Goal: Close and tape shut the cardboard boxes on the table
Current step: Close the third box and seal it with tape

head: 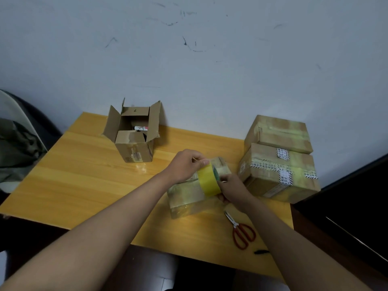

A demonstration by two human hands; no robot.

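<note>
Both hands meet over a taped box (189, 198) mid-table. The left hand (185, 164) pinches the tape end; the right hand (232, 190) grips the yellow tape roll (207, 181). Nearby: scissors (241, 232), an open box (134, 131), two stacked boxes (279, 160).

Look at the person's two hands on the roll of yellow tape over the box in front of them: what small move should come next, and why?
Probably draw a strip off the tape roll and press it onto the box below. The left hand pinches the roll's top edge, the right hand grips its side, and the scissors lie untouched nearby, so cutting likely comes afterwards.
</note>
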